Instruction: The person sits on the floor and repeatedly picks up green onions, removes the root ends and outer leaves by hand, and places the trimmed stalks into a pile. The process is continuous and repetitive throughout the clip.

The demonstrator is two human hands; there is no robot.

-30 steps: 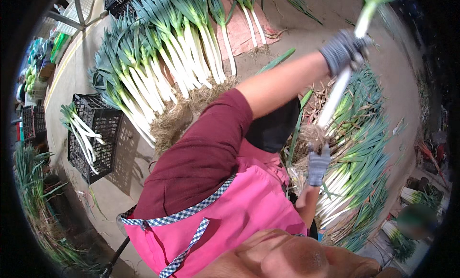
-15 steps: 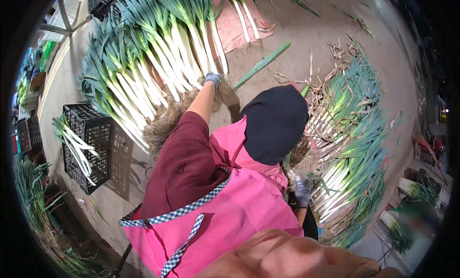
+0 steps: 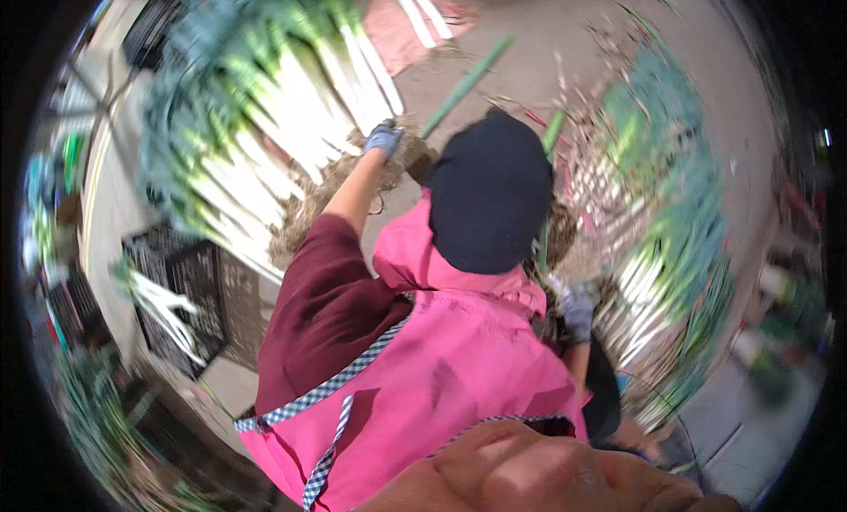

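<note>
My left hand (image 3: 384, 138), in a grey-blue glove, reaches far left to the root ends of a broad row of cleaned leeks (image 3: 296, 93). Its fingers are curled at the root end of a leek near the row's right edge. Low on the right, my gloved right hand (image 3: 578, 311) is closed beside a heap of uncleaned leeks (image 3: 631, 318) with dry outer leaves. Something pale shows at its fingers, too blurred to name. Dark brown roots (image 3: 560, 234) lie between my knee and that heap. My black-clad knee (image 3: 488, 194) stands between both arms.
A black plastic crate (image 3: 207, 282) with several thin leeks (image 3: 168, 313) against it stands on the left. Other green stalks (image 3: 97, 406) lie at the lower left. Ahead, one green leaf (image 3: 466, 84) lies on the floor near a pink sheet (image 3: 423, 35).
My view has turned and is now blurred, so the leek row and floor shift in the picture. The left hand stays at the root ends; the right hand stays beside the heap.
</note>
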